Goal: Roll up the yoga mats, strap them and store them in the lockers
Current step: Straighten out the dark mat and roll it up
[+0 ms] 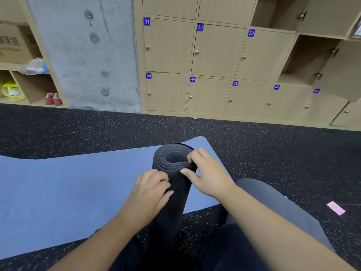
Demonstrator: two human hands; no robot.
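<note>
A rolled dark grey yoga mat stands on end in front of me, its spiral top toward the lockers. My left hand grips the roll's left side partway down, fingers curled round it. My right hand pinches the upper right rim of the roll with thumb and fingers. A blue yoga mat lies flat and unrolled on the floor beneath and to the left. Another rolled grey mat lies on the floor to the right, partly behind my right forearm.
Wooden lockers numbered 31 to 50 line the wall ahead; open locker compartments are at the upper right. A concrete pillar stands left of them, then shelves with a box and red shoes. A pink strip lies on the speckled black floor.
</note>
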